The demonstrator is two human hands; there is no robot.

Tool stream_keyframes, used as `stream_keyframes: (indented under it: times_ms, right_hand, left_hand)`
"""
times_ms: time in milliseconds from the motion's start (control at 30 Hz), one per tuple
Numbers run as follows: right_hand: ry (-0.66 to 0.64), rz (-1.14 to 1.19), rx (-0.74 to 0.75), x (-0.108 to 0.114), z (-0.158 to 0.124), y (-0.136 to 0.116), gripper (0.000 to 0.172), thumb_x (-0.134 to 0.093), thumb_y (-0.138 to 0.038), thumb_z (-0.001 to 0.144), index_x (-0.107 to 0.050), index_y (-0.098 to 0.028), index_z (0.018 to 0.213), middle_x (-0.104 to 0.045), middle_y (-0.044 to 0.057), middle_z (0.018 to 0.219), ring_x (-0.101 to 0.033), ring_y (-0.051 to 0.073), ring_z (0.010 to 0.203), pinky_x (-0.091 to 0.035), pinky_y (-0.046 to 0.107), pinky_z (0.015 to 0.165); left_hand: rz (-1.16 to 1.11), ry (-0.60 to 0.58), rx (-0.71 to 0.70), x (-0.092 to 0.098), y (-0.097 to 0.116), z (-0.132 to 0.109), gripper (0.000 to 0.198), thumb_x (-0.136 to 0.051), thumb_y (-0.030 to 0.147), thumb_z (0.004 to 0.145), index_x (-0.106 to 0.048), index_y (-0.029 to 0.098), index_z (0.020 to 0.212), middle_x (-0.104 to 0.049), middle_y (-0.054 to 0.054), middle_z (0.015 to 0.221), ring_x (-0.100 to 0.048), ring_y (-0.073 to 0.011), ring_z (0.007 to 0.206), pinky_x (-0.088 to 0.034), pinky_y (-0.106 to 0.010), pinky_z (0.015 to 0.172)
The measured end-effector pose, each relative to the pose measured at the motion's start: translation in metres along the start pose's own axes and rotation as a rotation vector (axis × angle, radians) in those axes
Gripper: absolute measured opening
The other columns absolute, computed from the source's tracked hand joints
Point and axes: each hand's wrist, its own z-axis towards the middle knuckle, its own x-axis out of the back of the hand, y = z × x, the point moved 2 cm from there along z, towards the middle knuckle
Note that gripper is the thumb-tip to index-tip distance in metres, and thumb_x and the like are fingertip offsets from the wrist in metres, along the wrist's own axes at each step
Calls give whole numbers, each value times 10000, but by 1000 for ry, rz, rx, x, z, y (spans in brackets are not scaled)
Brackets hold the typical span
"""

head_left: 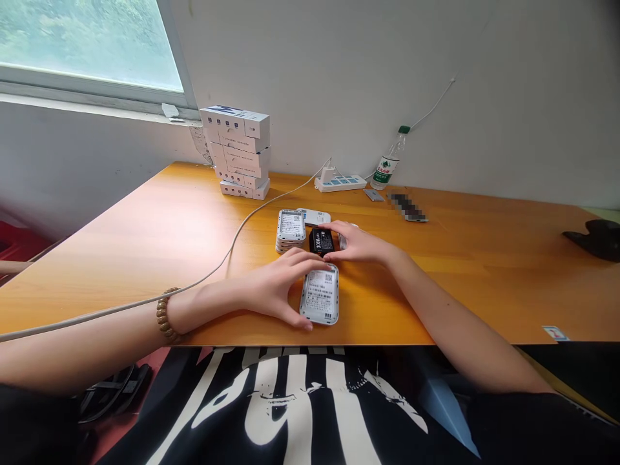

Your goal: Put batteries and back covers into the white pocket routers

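On the table before me lies a white device casing (320,296) with its inside up, showing a printed label and a QR code. My left hand (285,284) spans it, thumb at the lower left corner and fingers at the top edge. Just beyond it, my right hand (356,242) has thumb and fingertips at opposite ends of a black battery (321,241) marked 3000. Whether more batteries lie under that one I cannot tell. A stack of similar open casings (291,227) stands left of the battery. Behind them lies a white device (317,217), partly covered.
A stack of white boxes (239,152) stands at the back left. A power strip (340,183), a water bottle (386,161) and a pixelated phone-like object (407,207) are along the back. A white cable (232,242) crosses the table over my left wrist. A black object (598,239) lies far right.
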Motion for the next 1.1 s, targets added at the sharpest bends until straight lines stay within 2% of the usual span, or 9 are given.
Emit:
stream_keyframes:
  times_ms: [133, 200, 267, 367, 467, 600, 800, 1100]
  right_hand:
    - [-9, 22, 28, -2, 2, 3, 807, -832, -453, 823, -528, -266, 1546, -553, 153, 1537, -495, 377, 1442, -408, 557, 1188]
    - [-8, 8, 17, -3, 2, 3, 831, -844, -450, 812, -522, -247, 1550, -542, 159, 1547, -492, 379, 1445, -403, 546, 1195]
    - [-6, -3, 1, -2, 1, 0, 835, -849, -437, 812, -521, -227, 1550, -533, 163, 1554, -491, 377, 1448, -399, 530, 1202]
    - [-6, -6, -17, -2, 1, -2, 830, -848, -419, 814, -519, -222, 1550, -531, 162, 1556, -486, 375, 1456, -396, 520, 1206]
    - [-3, -4, -24, -3, 1, -2, 829, -850, -436, 812, -520, -257, 1551, -544, 145, 1542, -496, 379, 1450, -410, 526, 1196]
    - [4, -14, -16, -4, 2, -1, 827, -850, -457, 809, -524, -277, 1547, -563, 133, 1519, -512, 387, 1436, -428, 528, 1185]
    - [2, -29, -9, -4, 1, -3, 810, -834, -447, 826, -517, -268, 1549, -548, 138, 1541, -504, 381, 1450, -425, 527, 1196]
    - [25, -35, 19, -6, 2, 1, 810, -848, -417, 818, -522, -272, 1546, -571, 139, 1526, -528, 372, 1432, -442, 531, 1180]
  left_hand:
    - [78, 277, -71, 24, -4, 0, 906, -873, 501, 751, -433, 281, 1512, -509, -149, 1542, -437, -401, 1460, -391, -585, 1217]
    - [137, 385, -33, 36, -14, 0, 876, -861, 481, 766, -430, 268, 1498, -495, -160, 1558, -454, -391, 1456, -399, -563, 1211]
    - [140, 433, 43, 46, -28, 0, 866, -855, 490, 774, -429, 250, 1488, -502, -168, 1556, -474, -383, 1448, -405, -548, 1203]
    - [93, 454, 178, 53, -49, 0, 845, -830, 535, 801, -423, 238, 1480, -529, -165, 1539, -504, -379, 1423, -436, -536, 1151]
    - [47, 470, 224, 56, -64, 0, 855, -812, 561, 815, -385, 264, 1493, -529, -160, 1549, -485, -386, 1458, -444, -529, 1126]
    - [38, 466, 204, 56, -75, 0, 870, -823, 558, 815, -366, 297, 1508, -493, -159, 1585, -430, -406, 1513, -437, -539, 1140]
    - [-12, 457, 179, 53, -88, 2, 825, -792, 521, 863, -337, 314, 1519, -469, -160, 1595, -448, -399, 1491, -458, -563, 1139]
    - [-191, 382, 122, 46, -91, 4, 671, -695, 530, 961, -349, 323, 1498, -409, -139, 1645, -362, -379, 1568, -316, -594, 1286]
